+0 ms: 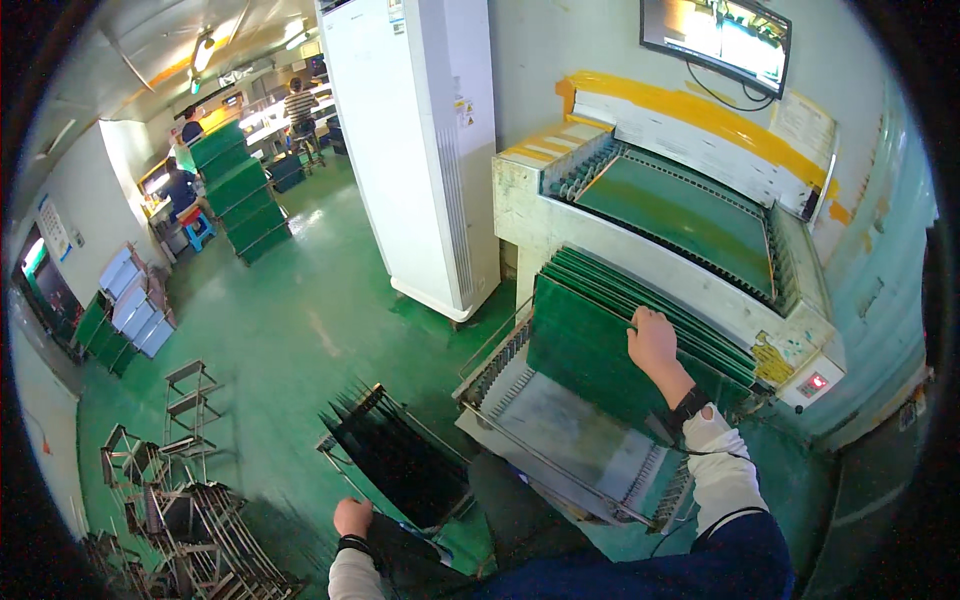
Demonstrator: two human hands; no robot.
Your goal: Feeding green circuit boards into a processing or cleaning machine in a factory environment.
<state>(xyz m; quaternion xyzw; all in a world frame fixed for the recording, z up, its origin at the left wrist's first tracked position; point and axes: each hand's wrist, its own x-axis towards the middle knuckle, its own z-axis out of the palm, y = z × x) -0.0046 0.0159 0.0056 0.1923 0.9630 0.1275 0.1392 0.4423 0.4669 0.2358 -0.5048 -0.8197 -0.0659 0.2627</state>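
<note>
The front green panel (575, 330) stands tilted in a slotted metal rack (494, 380), ahead of several more green panels (610, 290) set on edge behind it. The rack's toothed sides probably serve to hold each sheet by its margins, so that the broad faces stay apart and stand less chance of being scuffed. The right hand (652, 340) reaches over from the side, its fingers seemingly clamped on that panel's upper edge; gripping there keeps most of the palm off the surface and likely steadies the sheet against its lean. The left hand (352, 517) lies low by the person's dark trouser leg (410, 565), beside a smaller wire rack (408, 410) of dark thin panels (385, 455); whether its fingers are together or hold anything cannot be told. The large rack sits right before the pale machine (520, 215), close enough, it seems, for sheets to pass between them with a short reach. On the machine's bed another green panel (680, 220) lies flat between rows of rollers (588, 180), which presumably support it. Bare metal racks (215, 530) are heaped at the left, out of the way of the feet.
</note>
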